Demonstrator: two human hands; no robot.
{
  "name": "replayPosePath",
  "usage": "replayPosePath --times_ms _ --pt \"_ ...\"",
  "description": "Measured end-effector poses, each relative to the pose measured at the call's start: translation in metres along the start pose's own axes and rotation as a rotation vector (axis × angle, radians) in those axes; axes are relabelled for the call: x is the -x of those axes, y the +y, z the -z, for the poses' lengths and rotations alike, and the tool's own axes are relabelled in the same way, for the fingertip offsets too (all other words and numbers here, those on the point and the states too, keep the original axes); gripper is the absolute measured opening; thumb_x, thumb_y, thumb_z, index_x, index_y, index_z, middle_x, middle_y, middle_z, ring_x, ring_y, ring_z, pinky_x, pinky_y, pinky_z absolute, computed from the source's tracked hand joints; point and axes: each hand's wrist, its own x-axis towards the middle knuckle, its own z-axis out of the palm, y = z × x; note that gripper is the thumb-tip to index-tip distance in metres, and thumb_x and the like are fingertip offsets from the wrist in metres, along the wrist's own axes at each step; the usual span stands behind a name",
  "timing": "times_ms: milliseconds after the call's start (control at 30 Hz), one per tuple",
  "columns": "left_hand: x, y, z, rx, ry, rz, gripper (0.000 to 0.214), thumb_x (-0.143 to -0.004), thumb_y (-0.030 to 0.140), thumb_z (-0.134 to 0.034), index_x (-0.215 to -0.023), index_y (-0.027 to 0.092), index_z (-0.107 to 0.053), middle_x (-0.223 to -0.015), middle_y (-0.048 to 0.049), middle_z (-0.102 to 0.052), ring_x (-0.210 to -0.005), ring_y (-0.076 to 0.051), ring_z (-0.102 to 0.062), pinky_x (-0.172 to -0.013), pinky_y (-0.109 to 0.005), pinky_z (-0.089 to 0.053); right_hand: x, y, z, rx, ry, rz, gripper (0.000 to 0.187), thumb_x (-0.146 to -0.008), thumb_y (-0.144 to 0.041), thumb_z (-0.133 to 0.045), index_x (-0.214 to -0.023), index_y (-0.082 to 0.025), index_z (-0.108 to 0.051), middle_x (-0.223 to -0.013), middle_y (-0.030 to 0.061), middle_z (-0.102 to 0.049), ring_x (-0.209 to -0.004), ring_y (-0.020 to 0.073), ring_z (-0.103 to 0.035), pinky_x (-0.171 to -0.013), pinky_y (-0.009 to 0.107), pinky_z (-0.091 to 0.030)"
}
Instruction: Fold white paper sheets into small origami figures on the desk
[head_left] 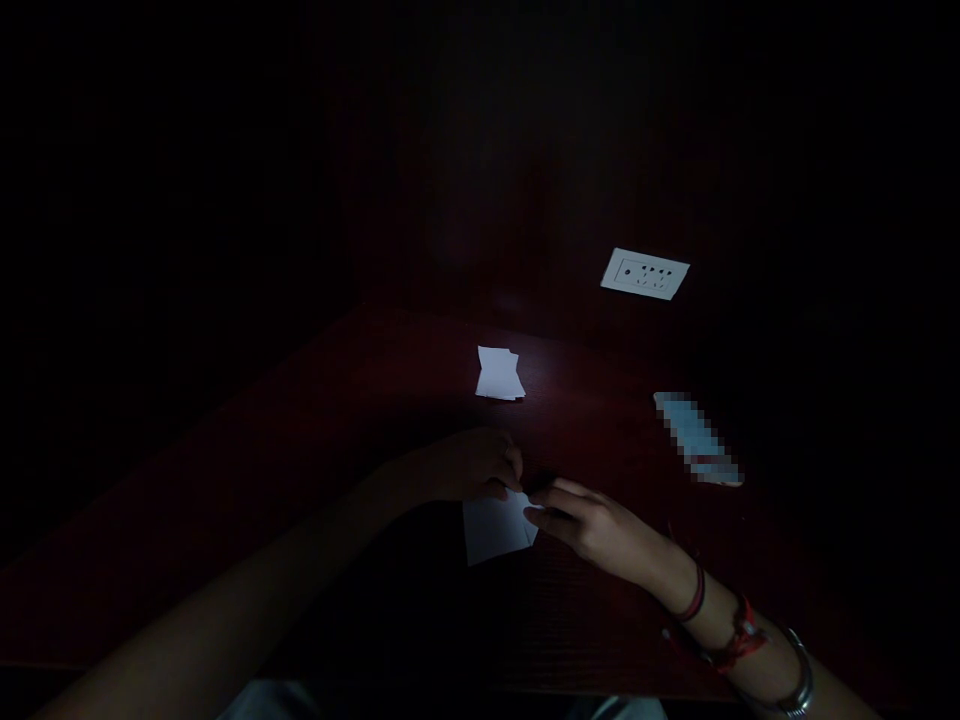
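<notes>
A white sheet of paper (491,530) lies on the dark red table close in front of me, with a crease or folded flap along its right side. My left hand (484,465) is closed at the sheet's top edge, fingers bent down onto it. From the right, my right hand (585,520) pinches the sheet's right corner between thumb and fingers. The fingertips of both hands nearly meet there. Farther back lies a small stack of white paper pieces (500,373), their edges not lined up.
A phone (694,435), its screen blurred out, lies at the right of the table (600,630). A white wall socket plate (645,274) is set in the dark surface behind. The surroundings are very dark. Bracelets (742,635) circle my right wrist and forearm.
</notes>
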Motion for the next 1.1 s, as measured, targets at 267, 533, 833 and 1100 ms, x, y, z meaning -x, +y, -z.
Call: replayPosePath --times_ms 267,533,833,1100 --pt "0.003 0.005 0.001 -0.074 -0.014 0.019 0.016 -0.074 0.018 -0.055 -0.087 0.025 -0.061 -0.089 -0.0001 -0.058 -0.085 -0.015 -0.047 -0.075 -0.027 -0.035 -0.001 0.002 -0.002 -0.002 0.003 -0.005 0.025 -0.085 -0.021 -0.034 -0.095 -0.014 -0.056 -0.091 0.0058 -0.054 -0.088 0.0139 -0.048 -0.076 0.025 -0.045" --pt "0.007 0.007 0.0 -0.094 -0.025 0.036 0.017 -0.076 0.018 -0.052 -0.089 0.025 -0.06 -0.081 -0.0007 -0.056 -0.079 -0.014 -0.046 -0.069 -0.025 -0.034 0.0 0.005 -0.001 0.028 -0.02 0.048 0.025 -0.084 -0.019 -0.035 -0.099 -0.015 -0.055 -0.092 0.0062 -0.054 -0.086 0.0144 -0.047 -0.076 0.028 -0.043" --pt "0.032 0.008 -0.009 -0.084 0.072 0.132 0.031 -0.074 0.014 -0.05 -0.101 0.031 -0.054 -0.097 -0.0014 -0.047 -0.087 -0.016 -0.043 -0.078 -0.029 -0.031 -0.004 0.0 0.007 -0.05 -0.067 -0.001 0.029 -0.073 -0.007 -0.044 -0.098 -0.016 -0.054 -0.096 0.0036 -0.056 -0.091 0.0143 -0.046 -0.083 0.029 -0.038" --pt "0.03 0.012 -0.006 -0.097 0.046 0.11 0.035 -0.073 0.012 -0.05 -0.103 0.03 -0.052 -0.097 -0.0014 -0.048 -0.088 -0.016 -0.043 -0.079 -0.03 -0.031 -0.004 0.002 0.005 -0.116 -0.032 -0.014 0.03 -0.072 -0.005 -0.043 -0.096 -0.015 -0.056 -0.095 0.0039 -0.057 -0.089 0.0137 -0.048 -0.083 0.029 -0.038"
